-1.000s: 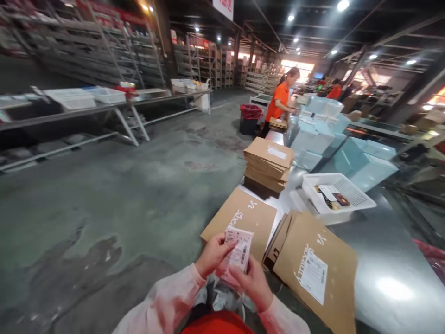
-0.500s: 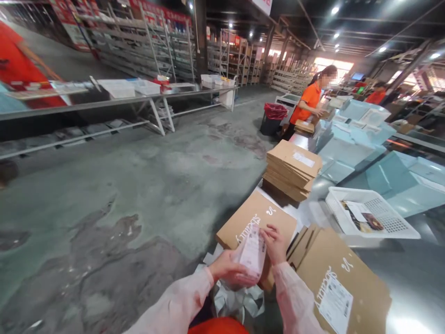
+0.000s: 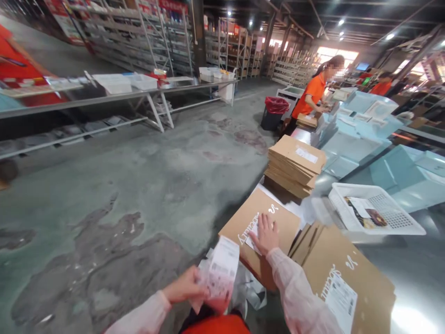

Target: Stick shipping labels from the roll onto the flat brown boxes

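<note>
My left hand (image 3: 187,284) holds a roll of printed labels (image 3: 222,266) low in front of me, its fingers closed round the roll's left side. Flat on a brown cardboard mailer (image 3: 232,222) with white lettering lies a white label (image 3: 253,239). My right hand (image 3: 267,234) rests on that label, fingers spread, partly covering it. To the right, a fanned stack of brown mailers (image 3: 371,264) has a white label (image 3: 340,297) on its top piece. Strips of pale backing paper (image 3: 252,292) hang below the roll.
Farther along the metal table stand another mailer stack (image 3: 295,162), a white basket (image 3: 399,213) holding papers, and pale blue bins (image 3: 361,139). A person in orange (image 3: 308,97) works beyond, near a black bin with a red liner (image 3: 273,113). A long bench (image 3: 121,99) crosses the left.
My left hand has moved left and down with the label roll, away from the mailer. My right hand has opened and now lies flat over a label on the mailer.
</note>
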A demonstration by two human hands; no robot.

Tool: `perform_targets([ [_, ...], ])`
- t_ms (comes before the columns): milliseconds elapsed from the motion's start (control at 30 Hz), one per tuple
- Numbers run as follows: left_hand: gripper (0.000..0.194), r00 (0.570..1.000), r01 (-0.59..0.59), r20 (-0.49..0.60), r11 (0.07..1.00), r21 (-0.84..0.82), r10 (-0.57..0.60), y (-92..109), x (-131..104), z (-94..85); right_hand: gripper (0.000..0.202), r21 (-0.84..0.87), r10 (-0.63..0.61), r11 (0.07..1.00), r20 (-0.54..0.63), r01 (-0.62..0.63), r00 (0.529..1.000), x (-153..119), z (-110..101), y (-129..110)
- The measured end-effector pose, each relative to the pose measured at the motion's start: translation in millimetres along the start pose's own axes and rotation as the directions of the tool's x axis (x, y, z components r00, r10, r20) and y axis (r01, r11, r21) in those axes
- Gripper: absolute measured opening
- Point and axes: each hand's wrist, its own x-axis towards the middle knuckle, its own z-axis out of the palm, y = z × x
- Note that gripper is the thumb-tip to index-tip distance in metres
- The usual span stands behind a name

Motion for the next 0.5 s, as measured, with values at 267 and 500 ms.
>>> perform_targets([
  [267, 0.034, 0.925, -0.169, -0.229, 0.87, 0.463, 0.302, 59, 121, 38.3, 0.041, 0.054, 0.005, 0.999, -0.119, 0.002, 0.993, -107, 3, 1],
  [500, 0.026, 0.893, -0.137, -0.261, 0.773, 0.619, 0.367, 64, 156, 63.5, 0.035, 0.0, 0.57, 0.815, -0.173, -0.579, 0.803, -109, -23, 10],
])
